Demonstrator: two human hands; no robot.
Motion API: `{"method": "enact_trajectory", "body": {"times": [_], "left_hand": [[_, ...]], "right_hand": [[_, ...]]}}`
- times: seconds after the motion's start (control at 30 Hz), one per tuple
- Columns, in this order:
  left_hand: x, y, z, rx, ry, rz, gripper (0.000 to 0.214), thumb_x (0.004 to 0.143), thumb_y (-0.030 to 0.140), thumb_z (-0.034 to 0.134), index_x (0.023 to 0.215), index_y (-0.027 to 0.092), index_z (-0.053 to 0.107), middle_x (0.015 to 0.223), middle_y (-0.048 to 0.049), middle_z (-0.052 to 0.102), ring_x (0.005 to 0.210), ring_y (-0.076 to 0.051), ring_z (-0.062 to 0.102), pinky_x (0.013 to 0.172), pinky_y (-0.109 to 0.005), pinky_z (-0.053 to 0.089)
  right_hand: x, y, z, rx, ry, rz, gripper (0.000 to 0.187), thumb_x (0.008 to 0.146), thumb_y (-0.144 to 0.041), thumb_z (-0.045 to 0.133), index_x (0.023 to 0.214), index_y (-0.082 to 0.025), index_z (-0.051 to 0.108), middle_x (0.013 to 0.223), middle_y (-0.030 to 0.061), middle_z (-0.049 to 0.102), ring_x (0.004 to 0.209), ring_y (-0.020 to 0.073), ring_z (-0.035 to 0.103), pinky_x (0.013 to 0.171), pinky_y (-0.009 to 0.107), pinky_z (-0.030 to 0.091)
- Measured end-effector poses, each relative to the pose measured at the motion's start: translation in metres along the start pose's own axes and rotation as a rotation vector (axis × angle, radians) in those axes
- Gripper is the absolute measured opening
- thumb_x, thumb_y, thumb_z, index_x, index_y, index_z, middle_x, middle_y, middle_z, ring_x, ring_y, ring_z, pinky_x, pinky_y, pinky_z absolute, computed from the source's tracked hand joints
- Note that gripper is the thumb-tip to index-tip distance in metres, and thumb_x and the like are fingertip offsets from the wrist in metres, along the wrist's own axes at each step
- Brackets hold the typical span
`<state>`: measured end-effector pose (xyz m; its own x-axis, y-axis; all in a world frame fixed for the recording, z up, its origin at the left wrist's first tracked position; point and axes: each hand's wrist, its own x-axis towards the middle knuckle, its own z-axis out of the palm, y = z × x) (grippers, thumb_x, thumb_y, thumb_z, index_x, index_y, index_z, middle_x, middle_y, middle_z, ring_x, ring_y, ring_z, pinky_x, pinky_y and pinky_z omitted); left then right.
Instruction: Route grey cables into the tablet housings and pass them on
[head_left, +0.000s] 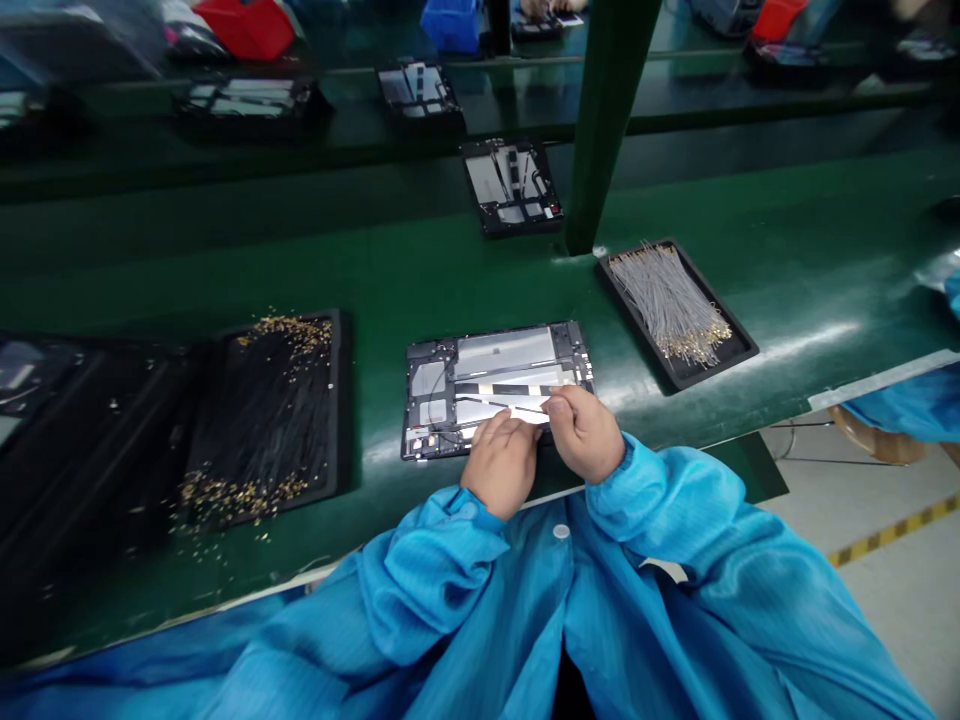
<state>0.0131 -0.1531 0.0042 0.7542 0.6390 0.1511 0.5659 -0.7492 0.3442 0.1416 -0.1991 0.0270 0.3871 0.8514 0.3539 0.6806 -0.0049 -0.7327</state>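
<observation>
An opened tablet point(504, 352) lies on the green bench in front of me, its silver battery panels, black strips and thin cables exposed. My left hand point(501, 462) rests over the tablet's near edge, fingers laid on the lower battery area and holding nothing that I can see. Just to its right, my right hand point(586, 432) is closed in a pinch over the tablet's near right part. A thin dark cable and a black strip point(517, 390) run towards its fingertips. Whatever sits between those fingers is too small and covered to make out.
On the right, a black tray point(679, 382) holds many grey cables point(667, 295) with gold ends. A larger tray point(343, 400) of black cables stands left. Another opened tablet point(514, 185) lies beyond, near a green post point(604, 130). Further units line the far conveyor.
</observation>
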Motion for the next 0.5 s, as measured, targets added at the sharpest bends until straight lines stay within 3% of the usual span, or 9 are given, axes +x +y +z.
{"method": "enact_trajectory", "body": {"times": [0.23, 0.37, 0.5], "left_hand": [[-0.001, 0.0, 0.002, -0.017, 0.027, -0.011, 0.022, 0.083, 0.02, 0.039, 0.081, 0.015, 0.061, 0.083, -0.0084, 0.064, 0.098, -0.026, 0.052, 0.087, -0.041, 0.04], [-0.001, 0.0, 0.002, -0.02, 0.016, -0.023, 0.022, 0.083, 0.019, 0.039, 0.083, 0.015, 0.061, 0.085, -0.0079, 0.064, 0.099, -0.026, 0.051, 0.088, -0.042, 0.039], [-0.001, -0.003, 0.001, -0.012, -0.001, -0.015, 0.024, 0.082, 0.018, 0.038, 0.084, 0.016, 0.061, 0.086, -0.0087, 0.063, 0.1, -0.025, 0.051, 0.089, -0.042, 0.039]], "right_hand": [[-0.003, 0.009, 0.005, 0.142, 0.105, 0.227, 0.026, 0.087, -0.035, 0.034, 0.081, -0.02, 0.054, 0.068, 0.0002, 0.064, 0.065, 0.0131, 0.061, 0.059, 0.023, 0.046], [-0.001, 0.006, 0.003, 0.111, 0.074, 0.195, 0.028, 0.087, -0.034, 0.033, 0.078, -0.02, 0.055, 0.068, 0.0006, 0.063, 0.065, 0.0127, 0.06, 0.059, 0.022, 0.045], [0.004, -0.001, 0.001, -0.014, -0.051, 0.079, 0.029, 0.086, -0.034, 0.033, 0.076, -0.021, 0.056, 0.069, 0.0022, 0.063, 0.065, 0.0149, 0.059, 0.062, 0.024, 0.044]]}}
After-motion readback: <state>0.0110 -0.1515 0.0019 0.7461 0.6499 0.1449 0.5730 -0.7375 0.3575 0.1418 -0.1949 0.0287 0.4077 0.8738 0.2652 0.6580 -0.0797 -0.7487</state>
